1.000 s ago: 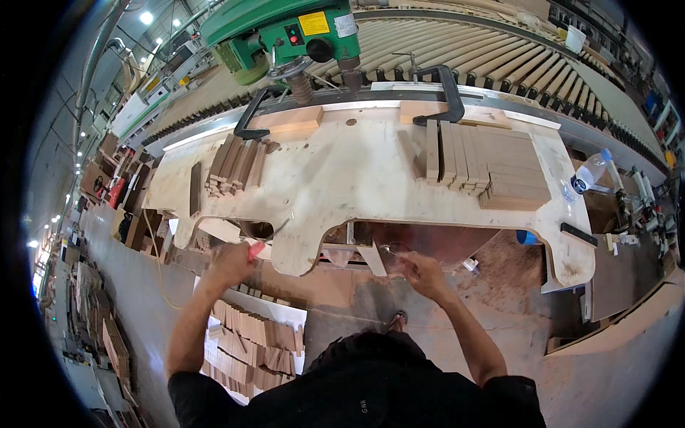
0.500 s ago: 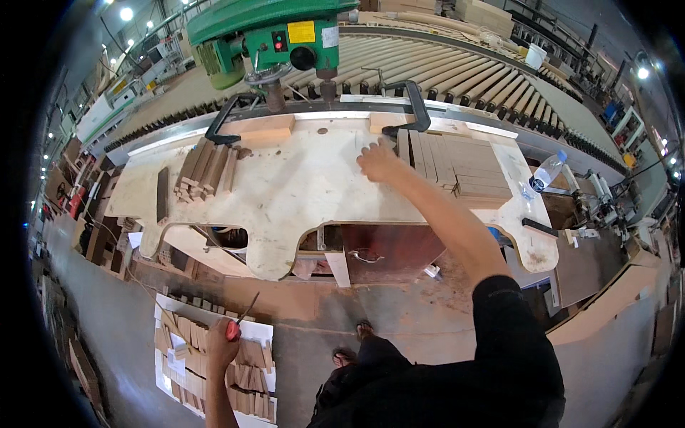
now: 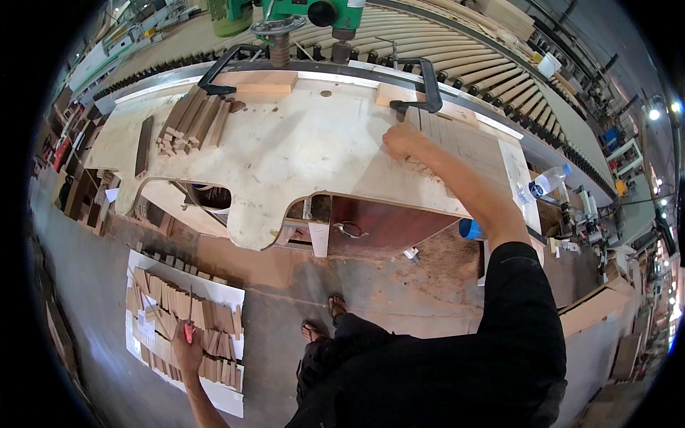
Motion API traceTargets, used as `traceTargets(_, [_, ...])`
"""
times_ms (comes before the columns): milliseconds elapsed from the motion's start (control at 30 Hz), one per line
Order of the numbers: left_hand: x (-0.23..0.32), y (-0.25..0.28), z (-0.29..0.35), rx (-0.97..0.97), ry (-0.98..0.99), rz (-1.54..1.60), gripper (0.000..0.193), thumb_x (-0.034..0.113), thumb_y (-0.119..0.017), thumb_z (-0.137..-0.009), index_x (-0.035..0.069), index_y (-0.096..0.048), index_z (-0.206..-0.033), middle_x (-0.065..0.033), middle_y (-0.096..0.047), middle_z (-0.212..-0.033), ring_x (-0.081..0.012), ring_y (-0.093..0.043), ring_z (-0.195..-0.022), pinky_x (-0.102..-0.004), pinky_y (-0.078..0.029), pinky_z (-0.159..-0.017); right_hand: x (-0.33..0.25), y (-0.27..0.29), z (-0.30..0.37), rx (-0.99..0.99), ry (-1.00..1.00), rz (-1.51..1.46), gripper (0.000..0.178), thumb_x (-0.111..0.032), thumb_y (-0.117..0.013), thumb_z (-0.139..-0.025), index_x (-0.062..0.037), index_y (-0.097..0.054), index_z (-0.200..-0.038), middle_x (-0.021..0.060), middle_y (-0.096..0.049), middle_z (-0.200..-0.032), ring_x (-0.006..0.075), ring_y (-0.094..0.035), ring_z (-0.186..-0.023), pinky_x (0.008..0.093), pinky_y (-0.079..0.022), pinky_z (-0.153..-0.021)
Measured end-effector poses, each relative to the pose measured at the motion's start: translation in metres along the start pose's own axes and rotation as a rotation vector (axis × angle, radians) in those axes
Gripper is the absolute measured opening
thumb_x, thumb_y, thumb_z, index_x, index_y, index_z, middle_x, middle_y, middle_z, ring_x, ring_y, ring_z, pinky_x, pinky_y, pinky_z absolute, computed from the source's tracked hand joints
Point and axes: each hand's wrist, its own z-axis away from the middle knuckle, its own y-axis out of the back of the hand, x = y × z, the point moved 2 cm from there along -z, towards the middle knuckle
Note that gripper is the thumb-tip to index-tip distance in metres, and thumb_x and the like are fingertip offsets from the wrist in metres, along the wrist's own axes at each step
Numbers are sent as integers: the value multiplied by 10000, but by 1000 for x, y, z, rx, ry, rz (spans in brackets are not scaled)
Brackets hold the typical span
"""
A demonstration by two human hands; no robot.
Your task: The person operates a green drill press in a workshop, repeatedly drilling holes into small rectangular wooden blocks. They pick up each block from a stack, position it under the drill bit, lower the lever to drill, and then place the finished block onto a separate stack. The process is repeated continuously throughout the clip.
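Observation:
In my left hand (image 3: 187, 349), low at the left, is a screwdriver (image 3: 190, 331) with a red handle and a thin shaft. My fingers wrap round its handle, above rows of short wooden pieces (image 3: 221, 314) on a white sheet (image 3: 234, 282) on the floor. Over the workbench (image 3: 300, 135), my right hand (image 3: 405, 141) is closed at the left end of a flat group of wooden strips (image 3: 471, 146). Its curled fingers and forearm cover part of the strips, and what they grip cannot be made out.
A green drilling machine (image 3: 289, 8) stands behind the bench. Two black clamps (image 3: 431, 85) press at its back edge. Stacked wooden sticks (image 3: 194, 123) lie left, a plastic bottle (image 3: 549, 181) right. The bench front has curved cut-outs, with a dark red cabinet door (image 3: 382, 225) below.
My right hand has moved right, onto the edge of the strips, and its fingers have drawn together. My left hand has gone lower and left with the screwdriver. The view has shifted.

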Motion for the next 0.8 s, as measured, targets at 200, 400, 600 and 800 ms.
traceTargets(200, [61,-33,-12,-138,-81,19,339,19,-613,-747,89,-637,-1078,-166,-667,-994,-344,-642,-913,-425,-510,-779,35,-56,-6,148,-80,96,93,-120,-621,-697,-43,-672,-690,181,-652,-740,342,-631,-707,473,-485,-652])
traceTargets(400, [127,-66,-2,-397,-395,-302,276,293,-728,-722,125,-617,-911,-113,-628,-884,-339,-638,-877,-446,-506,-722,-171,43,33,173,265,-970,182,-173,-584,-886,-48,-678,-980,169,-678,-946,325,-647,-880,399,-513,-783])
traceTargets(600, [175,-84,-3,-325,-541,-155,377,480,-740,-747,131,-663,-865,-119,-654,-779,-350,-641,-739,-463,-494,-652,-330,-4,47,-231,737,-877,314,-262,-614,-905,-81,-662,-1158,151,-693,-1021,265,-658,-886,358,-502,-791])
traceTargets(800, [153,-72,-8,13,-451,97,329,333,-727,-796,111,-637,-1021,-144,-646,-856,-377,-623,-823,-465,-479,-709,-295,26,36,-216,464,-1595,343,-245,-618,-920,14,-650,-1142,129,-698,-978,199,-642,-885,313,-498,-808])
